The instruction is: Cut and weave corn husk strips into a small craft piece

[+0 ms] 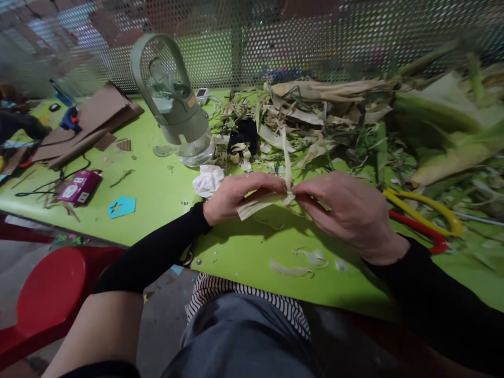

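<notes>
Between my two hands is a pale strip of corn husk (289, 157), knotted or twisted where my fingertips meet. One end of it stands upright and a wider end hangs out below my left fingers. My left hand (248, 193) pinches it from the left, thumb and fingers pressed together. From the other side my right hand (346, 207) grips the husk close to the knot. Both hands hover just over the green table (244, 247). Loose husk scraps (291, 269) lie on the table below them.
A heap of corn husks (326, 115) covers the back right. Yellow-handled scissors (425, 210) lie by my right wrist. A clear bottle with a grey-green handle (177, 115), crumpled tissue (208, 180), purple box (81, 186) and cardboard (94, 118) are leftward. A red stool (51, 283) stands below.
</notes>
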The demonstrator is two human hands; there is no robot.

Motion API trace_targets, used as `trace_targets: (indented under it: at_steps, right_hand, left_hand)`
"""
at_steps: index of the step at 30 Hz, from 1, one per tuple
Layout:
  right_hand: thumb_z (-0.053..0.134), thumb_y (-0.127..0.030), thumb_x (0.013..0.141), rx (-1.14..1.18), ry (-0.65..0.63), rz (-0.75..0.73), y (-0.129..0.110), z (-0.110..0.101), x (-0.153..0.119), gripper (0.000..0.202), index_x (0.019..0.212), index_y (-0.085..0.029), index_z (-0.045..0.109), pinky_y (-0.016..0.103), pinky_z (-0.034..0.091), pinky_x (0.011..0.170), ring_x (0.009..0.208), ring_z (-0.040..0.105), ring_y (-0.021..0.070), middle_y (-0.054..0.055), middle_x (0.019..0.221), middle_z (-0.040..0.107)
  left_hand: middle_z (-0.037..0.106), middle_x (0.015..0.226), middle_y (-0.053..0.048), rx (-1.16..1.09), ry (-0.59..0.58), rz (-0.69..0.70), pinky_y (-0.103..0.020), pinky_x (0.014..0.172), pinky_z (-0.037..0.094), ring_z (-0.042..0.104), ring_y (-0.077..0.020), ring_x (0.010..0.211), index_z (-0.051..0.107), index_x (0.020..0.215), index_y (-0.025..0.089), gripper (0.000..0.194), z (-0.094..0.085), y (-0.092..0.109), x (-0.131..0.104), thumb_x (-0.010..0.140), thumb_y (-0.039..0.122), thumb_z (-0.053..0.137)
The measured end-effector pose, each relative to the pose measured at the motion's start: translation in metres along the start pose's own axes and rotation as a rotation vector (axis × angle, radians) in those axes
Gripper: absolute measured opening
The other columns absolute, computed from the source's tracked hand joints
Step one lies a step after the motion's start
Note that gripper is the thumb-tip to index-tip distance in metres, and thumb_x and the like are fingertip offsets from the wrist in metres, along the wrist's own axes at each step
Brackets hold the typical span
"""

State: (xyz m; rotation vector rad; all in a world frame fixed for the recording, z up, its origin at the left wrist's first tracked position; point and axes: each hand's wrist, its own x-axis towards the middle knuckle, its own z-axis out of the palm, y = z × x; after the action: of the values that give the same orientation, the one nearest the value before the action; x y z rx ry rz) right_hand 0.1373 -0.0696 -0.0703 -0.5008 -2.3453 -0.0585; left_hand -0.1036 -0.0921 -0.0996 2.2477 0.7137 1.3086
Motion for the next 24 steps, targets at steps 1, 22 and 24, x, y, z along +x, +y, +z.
trace_targets:
  at_steps: [1,22,24]
  right_hand:
    - [0.062,-0.013,0.098,-0.009,0.003,-0.008,0.0,-0.001,0.001,0.023,0.113,-0.03,0.066,0.038,0.051,0.07,0.08,0.07,0.0261,0.004,0.093,0.076]
    - [0.065,-0.007,0.096,-0.161,0.016,-0.306,0.002,-0.007,0.007,0.016,0.106,-0.019,0.062,0.034,0.053,0.066,0.073,0.064,0.0205,0.008,0.086,0.076]
    - [0.065,-0.01,0.096,-0.155,0.0,-0.285,0.003,-0.004,0.006,0.013,0.104,-0.019,0.061,0.034,0.055,0.067,0.074,0.065,0.0211,0.007,0.085,0.075]
  left_hand:
    - [0.08,0.114,-0.007,-0.014,-0.005,-0.05,-0.029,0.089,0.062,0.078,-0.0165,0.102,0.072,0.114,0.02,0.022,0.0,0.0,0.0,0.099,0.035,0.067]
    - [0.065,0.079,0.0,-0.121,0.037,-0.237,-0.023,0.06,0.042,0.05,-0.0073,0.066,0.069,0.085,0.017,0.028,0.002,0.015,0.012,0.085,0.041,0.083]
    - [0.06,0.075,0.002,-0.08,0.029,-0.279,-0.022,0.057,0.037,0.045,-0.0066,0.061,0.069,0.086,0.016,0.025,0.004,0.017,0.012,0.089,0.039,0.078]
